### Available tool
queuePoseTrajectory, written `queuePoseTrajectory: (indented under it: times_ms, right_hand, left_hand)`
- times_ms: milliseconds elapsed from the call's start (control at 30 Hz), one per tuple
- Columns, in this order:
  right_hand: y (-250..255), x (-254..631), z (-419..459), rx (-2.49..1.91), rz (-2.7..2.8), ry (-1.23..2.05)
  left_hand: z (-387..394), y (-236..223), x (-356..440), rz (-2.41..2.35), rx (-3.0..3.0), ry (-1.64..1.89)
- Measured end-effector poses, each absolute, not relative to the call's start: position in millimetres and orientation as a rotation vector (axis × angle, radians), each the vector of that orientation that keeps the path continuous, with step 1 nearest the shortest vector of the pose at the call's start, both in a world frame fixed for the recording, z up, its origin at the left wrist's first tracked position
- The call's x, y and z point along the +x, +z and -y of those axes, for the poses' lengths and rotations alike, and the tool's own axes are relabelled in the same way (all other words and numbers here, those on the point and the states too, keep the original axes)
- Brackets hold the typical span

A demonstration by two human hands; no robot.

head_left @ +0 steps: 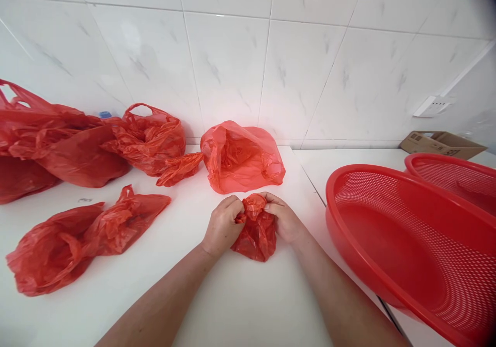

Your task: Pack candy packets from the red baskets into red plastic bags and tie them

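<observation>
Red bag (pixel 256 233): bunched end points away from wearer; long axis fore-and-aft.
Left hand (pixel 223 223): fingers curled closed, gripping left edge.
Right hand (pixel 285 219): fingers pinching right edge.

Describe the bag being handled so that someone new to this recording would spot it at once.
On the white table, look left of the front basket. There the left hand and right hand hold a small crumpled bag between them. The other bags are red too, but none of them is held.
</observation>
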State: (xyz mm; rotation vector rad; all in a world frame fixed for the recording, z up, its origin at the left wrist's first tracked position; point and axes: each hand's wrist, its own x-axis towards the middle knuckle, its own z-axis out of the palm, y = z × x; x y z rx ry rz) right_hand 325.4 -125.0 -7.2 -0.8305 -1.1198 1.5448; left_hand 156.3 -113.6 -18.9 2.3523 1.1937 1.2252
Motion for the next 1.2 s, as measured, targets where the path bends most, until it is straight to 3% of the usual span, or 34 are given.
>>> queuePoseTrajectory:
  times_ms: [333, 600, 967, 1200]
  right_hand:
    - [-6, 326, 128, -0.818, 0.905, 1.635]
    - [-2, 327, 130, -0.884, 1.201, 1.732]
    - [-14, 342, 113, -1.215, 1.052, 1.248]
    - [-24, 360, 107, -1.372, 0.973, 1.011]
  left_hand:
    - [114, -20, 153, -1.069, 2.686, 1.291]
    - [113, -26, 155, -1.109, 2.674, 1.362]
    - [113, -22, 152, -0.982, 2.561, 1.300]
    - [116, -16, 146, -1.012, 2.201, 1.439]
